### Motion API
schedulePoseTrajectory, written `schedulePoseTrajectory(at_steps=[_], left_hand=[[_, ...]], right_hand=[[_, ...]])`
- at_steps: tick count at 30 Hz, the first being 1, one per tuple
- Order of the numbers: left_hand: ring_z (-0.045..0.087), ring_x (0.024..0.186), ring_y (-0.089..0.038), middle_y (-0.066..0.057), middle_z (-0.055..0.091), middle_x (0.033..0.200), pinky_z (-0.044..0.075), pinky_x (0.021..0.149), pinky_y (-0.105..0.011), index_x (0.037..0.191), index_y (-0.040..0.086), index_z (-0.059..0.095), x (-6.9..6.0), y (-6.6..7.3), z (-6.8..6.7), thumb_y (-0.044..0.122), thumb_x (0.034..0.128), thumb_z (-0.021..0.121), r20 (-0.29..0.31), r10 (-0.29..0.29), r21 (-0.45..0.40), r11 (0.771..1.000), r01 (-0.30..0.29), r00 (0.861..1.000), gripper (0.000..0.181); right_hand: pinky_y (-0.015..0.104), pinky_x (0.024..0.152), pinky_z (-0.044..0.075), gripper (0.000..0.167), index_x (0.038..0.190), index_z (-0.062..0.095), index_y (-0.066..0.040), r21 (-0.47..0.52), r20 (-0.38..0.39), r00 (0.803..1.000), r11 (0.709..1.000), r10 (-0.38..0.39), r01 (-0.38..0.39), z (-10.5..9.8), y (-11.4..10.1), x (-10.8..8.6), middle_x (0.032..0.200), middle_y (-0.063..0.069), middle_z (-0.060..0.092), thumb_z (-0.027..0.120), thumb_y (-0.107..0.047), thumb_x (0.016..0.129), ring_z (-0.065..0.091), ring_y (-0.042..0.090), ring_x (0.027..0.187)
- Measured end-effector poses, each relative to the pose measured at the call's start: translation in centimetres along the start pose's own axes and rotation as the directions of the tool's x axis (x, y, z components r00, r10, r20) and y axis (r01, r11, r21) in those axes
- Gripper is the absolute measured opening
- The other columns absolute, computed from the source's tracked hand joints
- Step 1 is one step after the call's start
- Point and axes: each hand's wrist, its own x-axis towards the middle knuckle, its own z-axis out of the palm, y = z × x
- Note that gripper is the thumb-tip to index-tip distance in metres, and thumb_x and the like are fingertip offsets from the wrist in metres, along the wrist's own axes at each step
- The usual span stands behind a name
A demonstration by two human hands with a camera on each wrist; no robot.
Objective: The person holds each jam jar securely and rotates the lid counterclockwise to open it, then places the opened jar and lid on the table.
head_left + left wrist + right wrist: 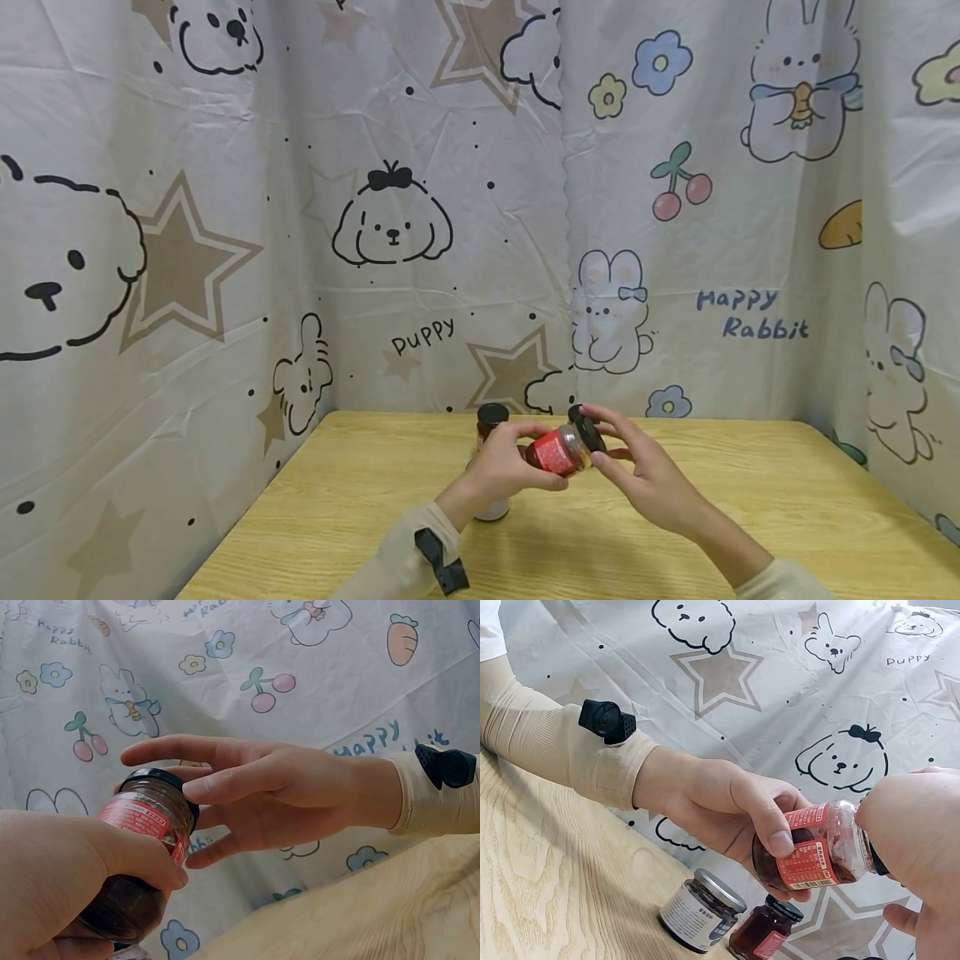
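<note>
A glass jar point(553, 452) with a red label, dark contents and a black lid point(589, 435) is held tilted above the table. My left hand point(504, 467) grips its body, thumb across the label in the right wrist view. At the lid end, my right hand point(651, 477) has its thumb and fingers on either side of the lid, which sits on the jar's mouth. Its other fingers point(214, 851) spread apart in the left wrist view. The back of the right hand hides most of the lid in the right wrist view.
On the wooden table point(360, 533) stand a pale-labelled jar point(697, 913) with a silver lid and a small dark-red jar point(763, 934) with a black lid. Another black lid point(492, 413) shows behind my left hand. A printed curtain point(450, 208) surrounds the table's back and sides.
</note>
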Motion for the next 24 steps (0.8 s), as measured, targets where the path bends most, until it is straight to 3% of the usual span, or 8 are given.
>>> schedulePoseTrajectory(at_steps=[5, 9, 13, 24], left_hand=[[0.073, 0.08, -0.019, 0.0, 0.07, 0.108, 0.06, 0.072, -0.032, 0.121, 0.008, 0.072, -0.01, 0.01, -0.03, 0.003, 0.0725, 0.093, -0.002, -0.013, -0.009, 1.0, 0.013, 1.0, 0.053], [0.073, 0.08, -0.02, 0.0, 0.07, 0.109, 0.06, 0.073, -0.033, 0.121, 0.009, 0.072, -0.03, -0.02, -0.05, 0.002, 0.0732, 0.093, 0.001, -0.013, -0.015, 1.0, 0.013, 1.0, 0.052], [0.073, 0.08, -0.02, 0.0, 0.069, 0.109, 0.06, 0.073, -0.033, 0.12, 0.009, 0.072, -0.04, 0.02, 0.01, 0.003, 0.0732, 0.093, 0.003, -0.012, -0.018, 1.0, 0.012, 1.0, 0.052], [0.073, 0.079, -0.018, 0.0, 0.07, 0.107, 0.06, 0.072, -0.032, 0.121, 0.007, 0.071, -0.07, 0.04, -0.01, 0.003, 0.0728, 0.093, -0.003, -0.007, -0.005, 1.0, 0.007, 1.0, 0.053]], right_hand=[[0.043, 0.092, 0.055, 0.07, 0.161, 0.033, -0.017, -0.014, -0.009, 1.0, 1.0, 0.01, -0.01, -0.04, 0.06, -0.04, 0.151, 0.018, 0.046, 0.065, -0.003, 0.101, 0.053, 0.043, 0.131], [0.041, 0.091, 0.055, 0.061, 0.157, 0.042, -0.009, -0.015, 0.0, 1.0, 1.0, 0.014, -0.014, -0.08, 0.13, -0.09, 0.149, 0.017, 0.047, 0.066, -0.004, 0.101, 0.052, 0.041, 0.131], [0.042, 0.092, 0.055, 0.051, 0.15, 0.051, -0.008, -0.003, 0.016, 1.0, 1.0, 0.007, -0.007, -0.12, 0.26, -0.15, 0.149, 0.015, 0.048, 0.065, -0.005, 0.102, 0.05, 0.039, 0.131], [0.036, 0.087, 0.056, 0.053, 0.148, 0.054, -0.009, 0.017, 0.016, 1.0, 1.0, -0.003, 0.003, -0.06, 0.45, -0.13, 0.15, 0.011, 0.049, 0.064, 0.005, 0.098, 0.059, 0.035, 0.118]])
